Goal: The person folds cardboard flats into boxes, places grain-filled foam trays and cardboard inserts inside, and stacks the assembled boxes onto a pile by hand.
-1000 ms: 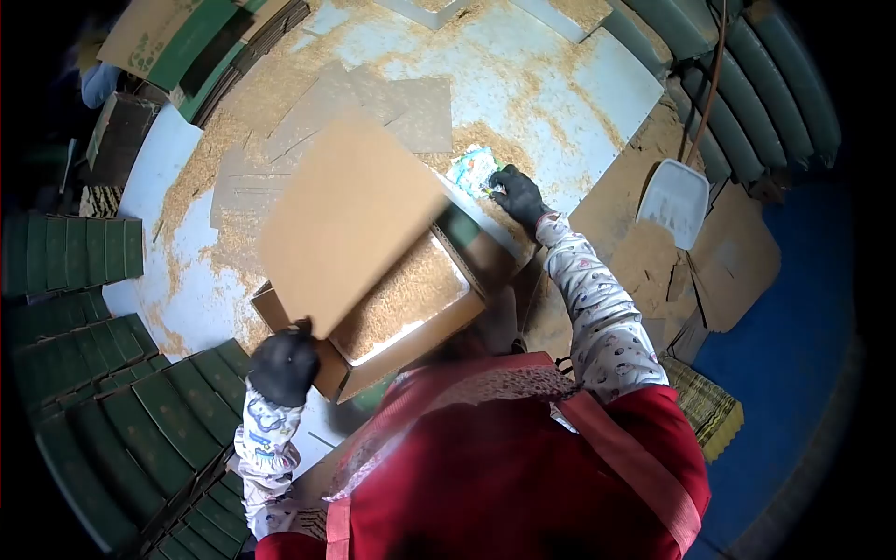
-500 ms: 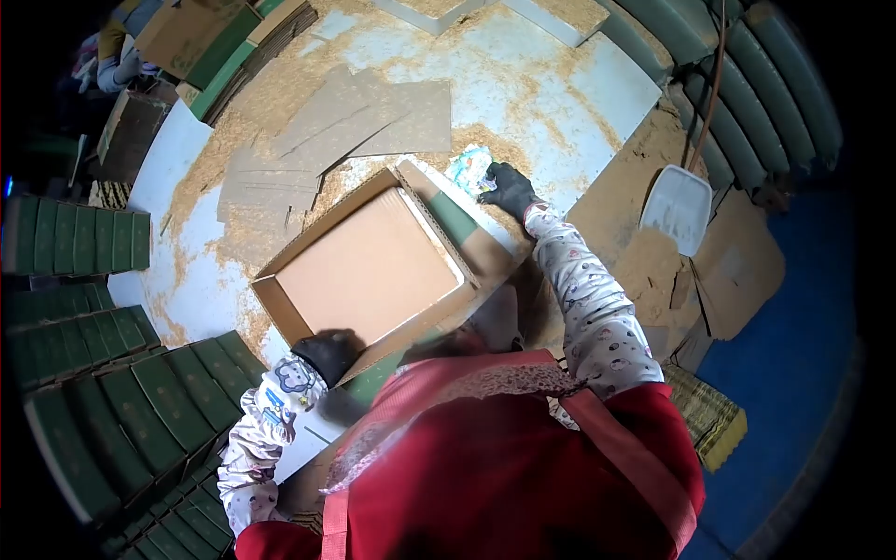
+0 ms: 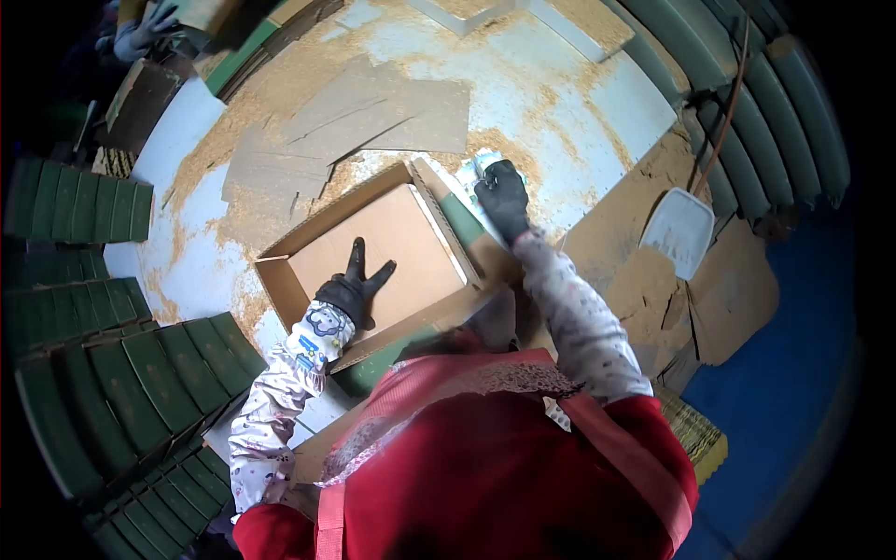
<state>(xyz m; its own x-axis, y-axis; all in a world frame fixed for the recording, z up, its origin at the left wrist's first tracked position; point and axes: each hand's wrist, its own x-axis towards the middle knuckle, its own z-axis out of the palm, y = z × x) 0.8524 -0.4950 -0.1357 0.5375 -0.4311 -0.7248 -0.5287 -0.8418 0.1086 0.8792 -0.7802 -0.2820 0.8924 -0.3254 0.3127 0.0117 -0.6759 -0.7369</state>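
An open-topped cardboard box [image 3: 427, 308] lies tilted before me, green on part of its outside, with a flat tan sheet [image 3: 373, 245] covering its bottom. My left hand [image 3: 353, 287], in a black glove, reaches inside over this sheet with fingers spread and nothing held. Just past the box's right corner, my right hand [image 3: 504, 199], also black-gloved, has its fingers curled on a crumpled white-and-teal cloth-like piece [image 3: 473, 174]. The part of that piece under the hand is hidden.
Sawdust-like bits cover the white table [image 3: 411, 42], where flat cardboard sheets [image 3: 373, 114] lie. Green boxes [image 3: 140, 392] are stacked at left, more green items [image 3: 765, 93] at upper right. A white dustpan-like scoop [image 3: 679, 233] rests at right. A co-worker's gloved hand [image 3: 149, 30] shows at upper left.
My left hand has moved from the box's near left edge to inside it, fingers now spread. My right hand has shifted slightly, now more over the crumpled piece.
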